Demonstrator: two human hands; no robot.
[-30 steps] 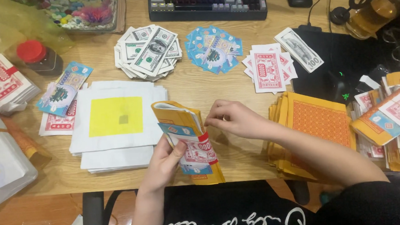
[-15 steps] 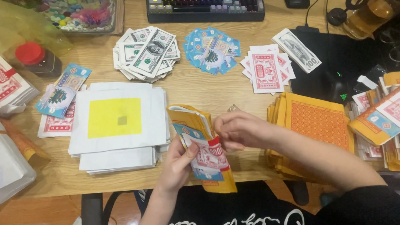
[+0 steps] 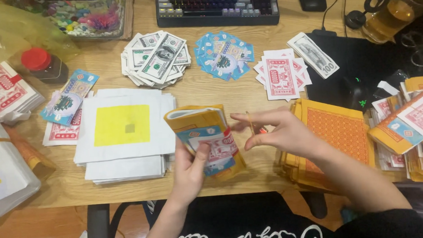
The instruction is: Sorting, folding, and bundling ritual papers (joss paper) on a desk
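My left hand [image 3: 187, 171] has its fingers clamped on a rolled bundle [image 3: 206, 136] of yellow paper and printed notes, held just above the near edge of the surface [image 3: 210, 92]. My right hand [image 3: 275, 130] is just beside it, fingers spread apart with a thin rubber band [image 3: 251, 124] stretched across them. The band could snap off or slip, I judge, and the roll would spring open if my thumb eases. Half a second ago my right hand lay on the bundle; now it has pulled away to the right.
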